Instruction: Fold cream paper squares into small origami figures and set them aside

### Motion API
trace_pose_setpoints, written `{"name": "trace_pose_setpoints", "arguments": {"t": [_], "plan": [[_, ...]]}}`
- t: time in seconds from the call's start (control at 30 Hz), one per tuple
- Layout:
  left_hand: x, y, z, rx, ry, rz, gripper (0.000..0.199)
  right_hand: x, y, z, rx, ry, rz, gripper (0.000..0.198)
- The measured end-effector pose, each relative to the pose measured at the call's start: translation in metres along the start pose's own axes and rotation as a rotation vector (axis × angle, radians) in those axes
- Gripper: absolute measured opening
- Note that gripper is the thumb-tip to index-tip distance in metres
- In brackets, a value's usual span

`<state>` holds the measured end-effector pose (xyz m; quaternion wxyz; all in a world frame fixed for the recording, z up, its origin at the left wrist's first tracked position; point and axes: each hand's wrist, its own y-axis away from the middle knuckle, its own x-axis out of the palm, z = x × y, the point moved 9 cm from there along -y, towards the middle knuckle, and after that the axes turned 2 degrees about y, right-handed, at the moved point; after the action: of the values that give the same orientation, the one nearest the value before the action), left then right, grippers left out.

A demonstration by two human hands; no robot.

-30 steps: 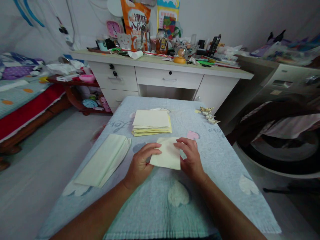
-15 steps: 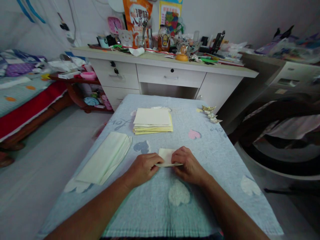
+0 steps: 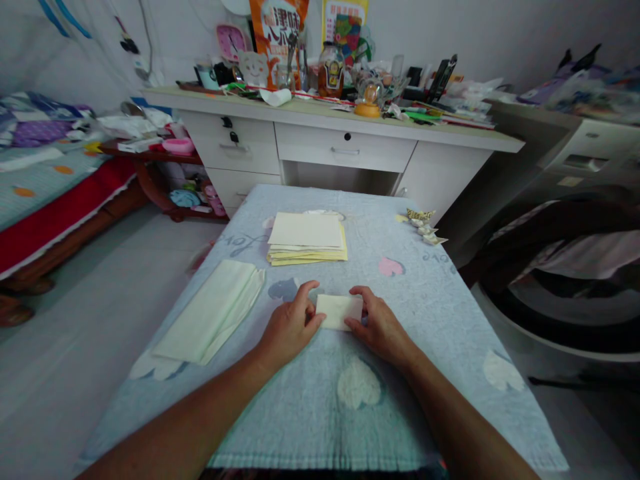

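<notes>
A small cream-coloured folded paper (image 3: 336,312) lies at the middle of the cloth-covered table, between my two hands. My left hand (image 3: 291,327) holds its left edge; the thumb rests at the lower left corner and the index finger is raised clear of the sheet. On the other side, my right hand (image 3: 377,323) grips the right end, thumb on the near edge and index finger by the far corner. Beyond them sits a stack of cream and yellow paper sheets (image 3: 306,230). To the left lies a larger pale folded paper bundle (image 3: 210,310).
Several small folded paper pieces (image 3: 425,227) stand at the table's far right. Behind the table (image 3: 425,400) is a white desk (image 3: 345,143) crowded with jars, packets and a pink clock (image 3: 231,43). A washing machine (image 3: 560,200) is on the right, a bed (image 3: 55,193) on the left.
The folded paper now lies flatter, showing its whole upper face. My fingers have shifted from pressing its near edge to its two side ends, and my left index finger has lifted.
</notes>
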<state>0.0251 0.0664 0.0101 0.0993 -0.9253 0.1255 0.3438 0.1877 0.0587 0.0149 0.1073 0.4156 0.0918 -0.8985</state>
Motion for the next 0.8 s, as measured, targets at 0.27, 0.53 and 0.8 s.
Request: {"name": "trace_pose_setpoints", "arguments": {"t": [0.27,0.53,0.8], "plan": [[0.003,0.000,0.003,-0.027,-0.150,-0.027,0.057,-0.001,-0.005,-0.004,0.075,0.164,-0.048,0.028],[0.003,0.002,-0.008,0.122,-0.325,-0.017,0.028,0.004,-0.007,-0.007,0.072,0.232,-0.042,0.030],[0.012,0.005,-0.013,0.184,-0.492,0.050,0.030,0.004,-0.007,-0.004,0.065,0.227,-0.024,0.030]]}}
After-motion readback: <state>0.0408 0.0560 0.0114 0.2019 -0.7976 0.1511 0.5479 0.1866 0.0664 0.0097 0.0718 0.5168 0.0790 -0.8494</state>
